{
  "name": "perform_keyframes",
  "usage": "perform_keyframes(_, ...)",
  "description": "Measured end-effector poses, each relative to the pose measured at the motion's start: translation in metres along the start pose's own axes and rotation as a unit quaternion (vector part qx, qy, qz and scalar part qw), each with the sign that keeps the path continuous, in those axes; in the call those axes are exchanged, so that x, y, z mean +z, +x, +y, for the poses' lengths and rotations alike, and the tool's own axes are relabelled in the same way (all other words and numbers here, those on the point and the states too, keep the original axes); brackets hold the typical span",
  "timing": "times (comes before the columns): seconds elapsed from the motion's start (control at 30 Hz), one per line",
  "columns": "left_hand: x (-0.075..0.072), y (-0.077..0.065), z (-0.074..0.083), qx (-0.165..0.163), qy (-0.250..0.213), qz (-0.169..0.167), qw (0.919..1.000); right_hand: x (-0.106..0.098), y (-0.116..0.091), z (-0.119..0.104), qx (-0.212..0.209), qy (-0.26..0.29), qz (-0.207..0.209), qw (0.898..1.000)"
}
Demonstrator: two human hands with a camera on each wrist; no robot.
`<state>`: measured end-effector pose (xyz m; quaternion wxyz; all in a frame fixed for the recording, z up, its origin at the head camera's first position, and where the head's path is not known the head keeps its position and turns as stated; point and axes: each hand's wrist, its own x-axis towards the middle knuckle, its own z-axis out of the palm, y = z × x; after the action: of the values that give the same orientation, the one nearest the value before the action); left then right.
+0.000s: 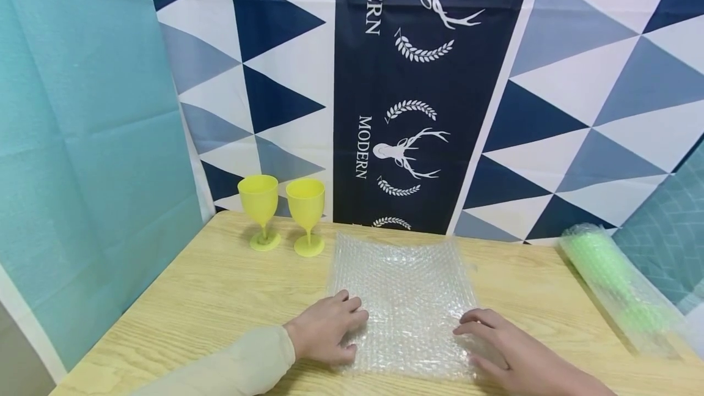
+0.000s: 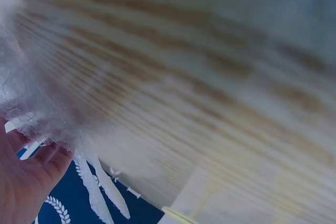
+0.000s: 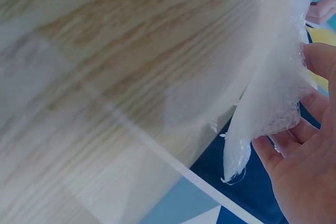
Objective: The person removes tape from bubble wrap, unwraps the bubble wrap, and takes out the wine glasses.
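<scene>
A sheet of clear bubble wrap (image 1: 409, 298) lies flat on the wooden table, its far corners slightly raised. My left hand (image 1: 330, 329) rests on its left edge, fingers loosely bent over the plastic. On the opposite edge, my right hand (image 1: 503, 344) touches the sheet with relaxed, spread fingers. In the left wrist view the bubble wrap (image 2: 37, 93) meets the fingers of the left hand (image 2: 31, 177). The right wrist view has the bubble wrap (image 3: 275, 93) against the fingertips of the right hand (image 3: 304, 166). Neither hand visibly pinches it.
Two yellow goblets, one left (image 1: 260, 206) and one right (image 1: 307, 212), stand upright at the table's back left. At the far right lies a green object (image 1: 610, 274) inside clear wrapping. A patterned cloth (image 1: 286, 47) hangs behind the wooden table (image 1: 220, 286).
</scene>
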<state>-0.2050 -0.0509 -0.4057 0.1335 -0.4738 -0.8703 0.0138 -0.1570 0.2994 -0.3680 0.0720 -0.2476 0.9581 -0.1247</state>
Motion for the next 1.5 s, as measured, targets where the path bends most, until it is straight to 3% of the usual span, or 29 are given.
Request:
perform_keyframes(0.13,0.001,0.001,0.001,0.000,-0.010,0.001,0.9999,-0.004,-0.002,0.000,0.029,0.019,-0.032,0.999)
perform_keyframes(0.23,0.001,0.001,0.001,0.001,-0.012,0.001,0.9999,-0.007,-0.005,0.001,0.022,0.010,-0.023,0.999)
perform_keyframes(0.5,-0.002,0.003,0.002,-0.010,-0.023,-0.021,0.9995,-0.010,-0.014,0.001,-0.035,-0.061,0.083,0.994)
perform_keyframes(0.67,-0.003,0.004,0.002,-0.016,-0.032,-0.029,0.9989,-0.012,-0.015,0.003,-0.079,-0.089,0.151,0.981)
perform_keyframes(0.77,-0.004,0.004,0.002,-0.020,-0.033,-0.029,0.9988,-0.017,-0.013,0.010,-0.113,-0.108,0.193,0.969)
perform_keyframes(0.97,-0.007,0.003,0.001,-0.050,-0.040,-0.053,0.9965,-0.029,-0.006,0.035,-0.167,-0.139,0.266,0.939)
perform_keyframes(1.23,-0.011,0.004,-0.001,-0.068,-0.055,-0.050,0.9949,-0.052,-0.005,0.087,-0.174,-0.169,0.305,0.921)
perform_keyframes(1.4,-0.012,0.006,-0.002,-0.071,-0.056,-0.053,0.9945,-0.070,-0.008,0.129,-0.151,-0.199,0.313,0.916)
perform_keyframes(1.5,-0.014,0.007,-0.005,-0.074,-0.050,-0.050,0.9947,-0.085,-0.009,0.150,-0.108,-0.210,0.301,0.924)
